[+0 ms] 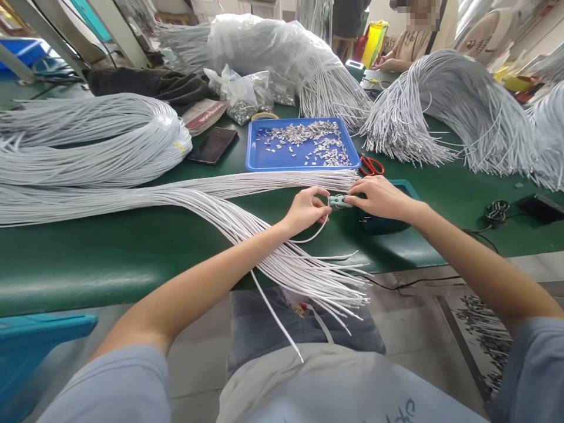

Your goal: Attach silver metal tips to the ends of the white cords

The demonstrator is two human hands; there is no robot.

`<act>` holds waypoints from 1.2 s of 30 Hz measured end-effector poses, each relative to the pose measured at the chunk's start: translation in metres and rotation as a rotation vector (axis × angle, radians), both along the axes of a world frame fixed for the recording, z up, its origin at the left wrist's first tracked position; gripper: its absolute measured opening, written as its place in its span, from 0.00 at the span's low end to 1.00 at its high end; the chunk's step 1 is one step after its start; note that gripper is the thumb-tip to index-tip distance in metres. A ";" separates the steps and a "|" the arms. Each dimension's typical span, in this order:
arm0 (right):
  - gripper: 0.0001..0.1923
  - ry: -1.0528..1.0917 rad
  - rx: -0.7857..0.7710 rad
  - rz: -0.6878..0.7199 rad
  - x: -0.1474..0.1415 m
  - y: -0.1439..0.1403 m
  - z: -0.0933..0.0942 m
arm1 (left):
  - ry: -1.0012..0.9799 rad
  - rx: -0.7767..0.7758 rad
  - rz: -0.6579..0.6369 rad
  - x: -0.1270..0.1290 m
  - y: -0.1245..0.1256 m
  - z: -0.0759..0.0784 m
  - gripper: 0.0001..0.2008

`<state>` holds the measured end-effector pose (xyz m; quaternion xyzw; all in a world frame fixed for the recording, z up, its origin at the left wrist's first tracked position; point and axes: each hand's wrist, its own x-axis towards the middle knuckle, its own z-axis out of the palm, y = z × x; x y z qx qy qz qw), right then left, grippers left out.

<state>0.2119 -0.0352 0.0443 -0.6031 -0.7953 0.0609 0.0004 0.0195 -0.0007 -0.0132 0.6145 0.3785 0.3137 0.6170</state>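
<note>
Head view: at the near middle, a fan of white wires (304, 273) is spilling past the near edge of the green table (110, 258), one strand trailing lower than the rest. At the near left, a blue bin (35, 346) is standing below the table. Above the fan, the left hand (307, 207) is pinching a single wire (304, 242), which is looping down toward the others. The right hand (374, 195) is gripping a pale green clip (339, 201) between thumb and fingers; the clip is pointing left, its tip at the left fingertips, though contact is hard to tell. A dark teal box (385, 225) is sitting just under the right hand. Beyond the hands, red scissors (372, 167) are lying right of a blue tray (271, 160), which is holding small metal parts (337, 154). Left of the tray, a phone (214, 145) is lying beside a thick coil (88, 138). Farther back, clear bags (247, 97) are slumping, a bundle (396, 117) is arching at right, and another person is sitting.
</note>
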 end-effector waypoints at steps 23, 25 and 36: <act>0.15 0.761 0.102 0.019 -0.044 -0.021 -0.003 | 0.134 0.900 -0.521 -0.010 -0.028 -0.001 0.08; 0.18 0.697 -0.086 0.064 -0.059 -0.019 -0.006 | 0.177 0.955 -0.548 -0.016 -0.027 0.005 0.13; 0.12 0.354 -0.428 0.583 -0.086 -0.029 -0.018 | 0.914 1.053 0.216 -0.040 0.032 0.019 0.11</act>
